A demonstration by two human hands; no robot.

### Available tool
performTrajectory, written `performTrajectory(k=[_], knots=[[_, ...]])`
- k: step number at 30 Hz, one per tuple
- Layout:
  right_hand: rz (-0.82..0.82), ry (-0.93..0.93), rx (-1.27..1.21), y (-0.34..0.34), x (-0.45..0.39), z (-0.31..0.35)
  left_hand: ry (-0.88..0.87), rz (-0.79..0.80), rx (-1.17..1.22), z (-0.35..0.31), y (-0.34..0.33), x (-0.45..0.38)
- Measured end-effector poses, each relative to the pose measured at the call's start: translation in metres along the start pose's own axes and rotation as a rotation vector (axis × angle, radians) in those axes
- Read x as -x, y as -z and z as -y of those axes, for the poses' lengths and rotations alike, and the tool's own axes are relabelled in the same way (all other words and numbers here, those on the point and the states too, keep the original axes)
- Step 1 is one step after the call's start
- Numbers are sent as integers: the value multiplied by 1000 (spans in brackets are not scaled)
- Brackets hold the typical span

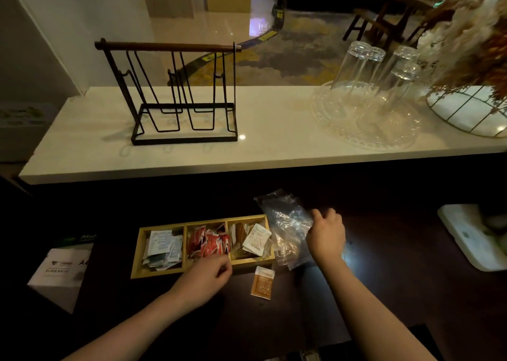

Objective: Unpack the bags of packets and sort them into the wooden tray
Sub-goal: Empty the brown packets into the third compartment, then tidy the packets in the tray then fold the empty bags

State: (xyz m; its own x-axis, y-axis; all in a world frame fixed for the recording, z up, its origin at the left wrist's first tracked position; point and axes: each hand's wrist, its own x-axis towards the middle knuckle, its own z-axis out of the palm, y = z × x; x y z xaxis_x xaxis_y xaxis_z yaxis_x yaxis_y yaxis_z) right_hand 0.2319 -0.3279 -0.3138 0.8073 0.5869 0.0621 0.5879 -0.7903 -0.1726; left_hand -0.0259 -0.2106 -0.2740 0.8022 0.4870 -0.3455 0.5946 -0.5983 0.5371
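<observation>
Nearly done: wooden tray on the dark bench held sorted packets in all three compartments, one orange packet lay loose just beside it, right hand grip pinched the near-empty plastic bag, left hand grip loosely curled, apparently empty.

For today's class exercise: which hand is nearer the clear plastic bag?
Right. The right hand touches the plastic bag; the left hand is by the tray.
</observation>
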Motion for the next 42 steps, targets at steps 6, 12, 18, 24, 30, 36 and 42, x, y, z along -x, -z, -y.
performTrajectory(k=[6, 12, 18, 24, 30, 36, 42], knots=[[455, 268, 9, -13, 22, 29, -124, 100, -165, -4, -29, -7], [670, 232, -97, -19, 19, 31, -217, 223, -345, -11, -57, -24], [656, 325, 105, -38, 31, 16, -313, 331, -581, -19, -72, -39], [499, 286, -12, -46, 30, 12, -408, 304, -751, -24, -85, -56], [455, 122, -223, -32, -5, 5, -481, 339, -786, -37, -87, -65], [319, -103, -419, -23, -31, -22, -628, 203, -774, -68, -70, -78], [356, -185, -489, -26, -32, -27, -550, -46, -889, -97, -74, -128]])
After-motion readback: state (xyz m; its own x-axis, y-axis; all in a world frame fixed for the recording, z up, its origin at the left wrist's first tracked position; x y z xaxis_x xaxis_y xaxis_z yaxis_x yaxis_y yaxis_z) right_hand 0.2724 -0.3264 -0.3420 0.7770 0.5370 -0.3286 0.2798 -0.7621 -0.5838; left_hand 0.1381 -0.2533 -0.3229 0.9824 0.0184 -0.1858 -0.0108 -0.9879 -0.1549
